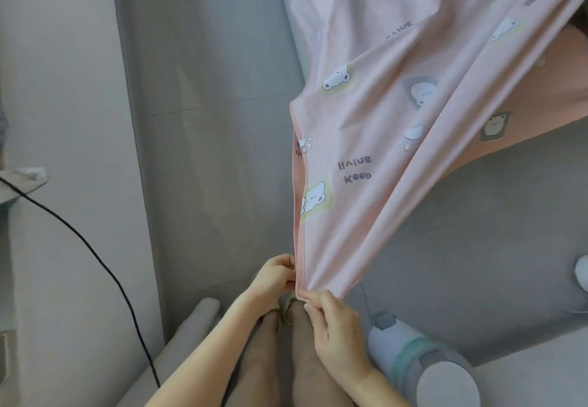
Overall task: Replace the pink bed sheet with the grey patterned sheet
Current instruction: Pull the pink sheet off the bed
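slippage is the first worry in the head view: the pink sheet [397, 114] stretches taut from beyond the top and right edges down to one gathered corner. that corner is held by fingertip pinches alone, so a harder pull could, i judge, drag the hem out of the grip. a second risk is the far end catching wherever it is anchored (that end is out of sight), which would strain the seam rather than free the cloth. slack cloth could also brush the white-and-green container [410, 355] standing on the floor [477, 247] just beside the right forearm and tip it. the black cable [95, 257] trailing on the left is well apart from the sheet but near the feet, so a step back might snag it. the left hand [275, 276] is raised in front of the knees, its fingers [288, 263] curled and pinching the folded hem from the left. the right hand [332, 324] sits just below and beside it, thumb and fingertips nipping the very corner, wrist bent upward. both forearms reach forward and inward, so the hands nearly touch. the grey patterned sheet is nowhere in view.
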### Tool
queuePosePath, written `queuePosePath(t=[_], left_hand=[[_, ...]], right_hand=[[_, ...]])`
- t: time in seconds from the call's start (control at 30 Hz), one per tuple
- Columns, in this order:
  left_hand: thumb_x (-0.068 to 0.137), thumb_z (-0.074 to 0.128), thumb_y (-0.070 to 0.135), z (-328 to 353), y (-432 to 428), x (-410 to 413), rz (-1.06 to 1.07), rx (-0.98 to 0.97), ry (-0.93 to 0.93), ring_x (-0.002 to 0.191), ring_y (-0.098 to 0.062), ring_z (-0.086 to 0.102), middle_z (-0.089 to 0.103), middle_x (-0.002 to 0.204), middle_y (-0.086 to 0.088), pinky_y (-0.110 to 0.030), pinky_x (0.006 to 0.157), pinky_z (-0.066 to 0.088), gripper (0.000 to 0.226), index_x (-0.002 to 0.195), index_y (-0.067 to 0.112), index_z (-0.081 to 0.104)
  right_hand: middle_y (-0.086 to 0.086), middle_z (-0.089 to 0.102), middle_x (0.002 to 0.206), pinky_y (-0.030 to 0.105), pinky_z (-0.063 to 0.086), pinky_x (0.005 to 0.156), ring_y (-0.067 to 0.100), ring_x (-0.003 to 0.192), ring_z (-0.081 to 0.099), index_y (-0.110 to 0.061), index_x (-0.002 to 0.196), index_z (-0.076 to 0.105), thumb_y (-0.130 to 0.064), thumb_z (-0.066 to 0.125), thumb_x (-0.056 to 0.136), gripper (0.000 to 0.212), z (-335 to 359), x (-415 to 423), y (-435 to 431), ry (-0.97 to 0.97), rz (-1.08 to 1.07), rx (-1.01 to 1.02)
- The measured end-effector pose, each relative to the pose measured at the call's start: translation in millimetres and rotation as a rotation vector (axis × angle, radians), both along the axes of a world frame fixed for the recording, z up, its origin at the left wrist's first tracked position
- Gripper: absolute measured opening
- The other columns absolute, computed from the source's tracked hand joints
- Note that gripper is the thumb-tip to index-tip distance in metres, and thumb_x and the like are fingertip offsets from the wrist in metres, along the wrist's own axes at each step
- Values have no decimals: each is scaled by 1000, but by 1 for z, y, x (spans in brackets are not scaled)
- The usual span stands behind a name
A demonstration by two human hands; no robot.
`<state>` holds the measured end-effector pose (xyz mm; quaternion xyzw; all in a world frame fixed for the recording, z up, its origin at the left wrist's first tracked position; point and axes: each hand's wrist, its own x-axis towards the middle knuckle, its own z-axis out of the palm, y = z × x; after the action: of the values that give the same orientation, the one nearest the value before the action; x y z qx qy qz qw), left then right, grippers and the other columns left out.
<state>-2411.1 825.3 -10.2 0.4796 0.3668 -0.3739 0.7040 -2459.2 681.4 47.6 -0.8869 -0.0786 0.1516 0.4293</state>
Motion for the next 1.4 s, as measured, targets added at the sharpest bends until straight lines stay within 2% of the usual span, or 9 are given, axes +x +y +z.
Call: queuePosePath(t=[0.17, 0.4, 0.53, 0.63, 0.83, 0.93, 1.07, 1.2, 1.4], left_hand=[[88, 43, -10, -30, -1, 5, 97, -60, 46, 57, -20, 53, 55, 67, -10, -30, 61, 43, 26, 69, 6, 51], [86, 63, 13, -69, 1, 46, -129, 350, -127, 49, -16, 50, 52, 56, -5, -24, 48, 43, 21, 71, 4, 52], [88, 56, 15, -97, 5, 54, -122, 495, -52, 50, -19, 48, 44, 63, -11, -21, 44, 44, 24, 66, 5, 49], [96, 44, 10, -112, -1, 50, -216, 507, 75, 37, -14, 53, 45, 55, -9, -19, 36, 41, 40, 56, 5, 41], [99, 43, 18, -132, -6, 63, -626, 700, 226, 87, -31, 54, 56, 79, -11, -29, 70, 38, 31, 76, 1, 53], [99, 40, 21, -127, -1, 93, -689, 772, 150, 111, -33, 55, 59, 118, -18, -30, 78, 40, 31, 114, -1, 56], [91, 41, 8, -91, -23, 162, -700, 896, -46, 98, -34, 60, 64, 105, -19, -29, 66, 36, 18, 94, 2, 57], [91, 42, 6, -26, -83, 240, -714, 939, -278, 100, -34, 59, 64, 106, -15, -32, 73, 43, 24, 106, 4, 60], [88, 40, 5, 77, -212, 349, -743, 906, -567, 91, -37, 60, 63, 90, -19, -35, 74, 47, 21, 93, 1, 60]], right_hand=[[-9, 71, 90, 8, 41, 69, 6, 84, 60, -17, 100, 64, -26, 48, 92, 20, -51, 17, 8, 204, -47, -27], [1, 62, 71, 33, 41, 64, 16, 69, 54, -12, 77, 55, -21, 58, 90, 16, -88, 70, 12, 388, 77, -99], [-3, 54, 61, 35, 41, 64, 14, 63, 49, -10, 70, 57, -21, 62, 89, 22, -107, 102, -6, 346, -330, -106], [2, 60, 85, 34, 45, 76, 19, 80, 56, -10, 90, 58, -34, 63, 87, 24, -144, 130, -29, 523, -684, -167], [7, 50, 84, 33, 44, 69, 22, 79, 54, -25, 73, 43, -34, 59, 78, 19, -183, 165, -65, 732, -747, -191], [11, 48, 74, 38, 45, 65, 21, 70, 49, -7, 68, 50, -26, 56, 79, 22, -162, 189, -81, 683, -807, -112], [13, 51, 69, 52, 52, 79, 24, 70, 54, 17, 96, 53, -11, 52, 92, 28, -110, 227, -117, 652, -981, 3], [17, 56, 87, 38, 52, 70, 27, 75, 57, -5, 100, 54, -9, 48, 96, 8, -45, 271, -175, 589, -1108, 192], [11, 58, 74, 30, 49, 60, 21, 62, 57, -4, 97, 52, -8, 49, 96, 5, 37, 338, -293, 458, -1180, 329]])
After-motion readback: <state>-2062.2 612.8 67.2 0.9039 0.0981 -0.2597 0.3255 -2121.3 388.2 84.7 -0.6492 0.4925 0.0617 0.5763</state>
